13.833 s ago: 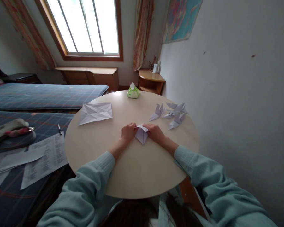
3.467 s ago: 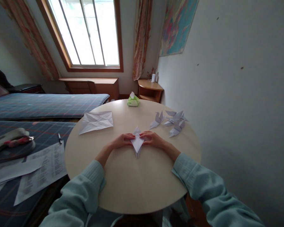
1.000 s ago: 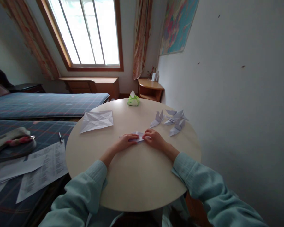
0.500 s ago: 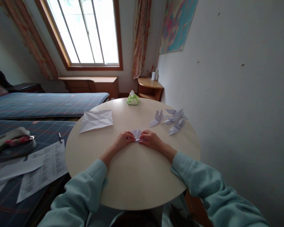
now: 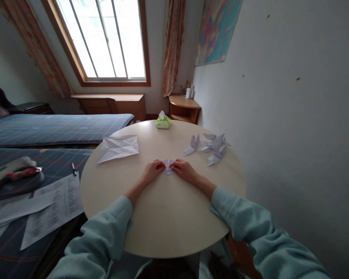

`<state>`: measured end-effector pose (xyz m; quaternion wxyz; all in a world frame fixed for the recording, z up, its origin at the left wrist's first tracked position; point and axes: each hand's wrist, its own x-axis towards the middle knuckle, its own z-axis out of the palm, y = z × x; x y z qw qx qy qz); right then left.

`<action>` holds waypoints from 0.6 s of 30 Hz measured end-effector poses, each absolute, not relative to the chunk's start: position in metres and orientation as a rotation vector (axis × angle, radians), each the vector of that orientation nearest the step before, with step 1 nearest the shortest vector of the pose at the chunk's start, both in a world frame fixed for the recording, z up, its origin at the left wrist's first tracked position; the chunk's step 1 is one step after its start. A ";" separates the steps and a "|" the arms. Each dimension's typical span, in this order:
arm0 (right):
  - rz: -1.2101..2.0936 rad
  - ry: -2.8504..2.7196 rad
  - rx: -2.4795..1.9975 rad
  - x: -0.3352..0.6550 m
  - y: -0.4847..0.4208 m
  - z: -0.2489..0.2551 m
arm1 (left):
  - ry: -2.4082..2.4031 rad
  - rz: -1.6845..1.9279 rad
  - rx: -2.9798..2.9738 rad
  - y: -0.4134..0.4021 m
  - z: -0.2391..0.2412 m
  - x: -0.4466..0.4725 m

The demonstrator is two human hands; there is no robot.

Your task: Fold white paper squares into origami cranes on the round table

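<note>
A small folded piece of white paper (image 5: 168, 166) lies in the middle of the round beige table (image 5: 163, 217). My left hand (image 5: 153, 170) grips its left side with curled fingers. Its right side is pinched by my right hand (image 5: 182, 169). Most of the paper is hidden between the two hands. A creased, unfolded white sheet (image 5: 118, 147) lies to the left of my hands. Several finished paper cranes (image 5: 213, 146) sit at the right of the table.
A green tissue pack (image 5: 163, 122) stands at the table's far edge. Left of the table is a bed with a blue plaid cover (image 5: 58, 128), printed sheets (image 5: 50, 205) and a pen (image 5: 73, 169). A white wall runs close on the right.
The paper was a long kite shape a few seconds ago; it has been folded smaller. Both hands have drawn closer together over it.
</note>
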<state>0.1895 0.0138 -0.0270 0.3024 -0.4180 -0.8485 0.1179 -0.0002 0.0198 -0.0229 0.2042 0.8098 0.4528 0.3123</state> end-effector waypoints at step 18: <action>0.218 -2.373 -0.968 0.197 0.003 -0.015 | 1.344 0.743 2.740 0.006 -0.016 -0.001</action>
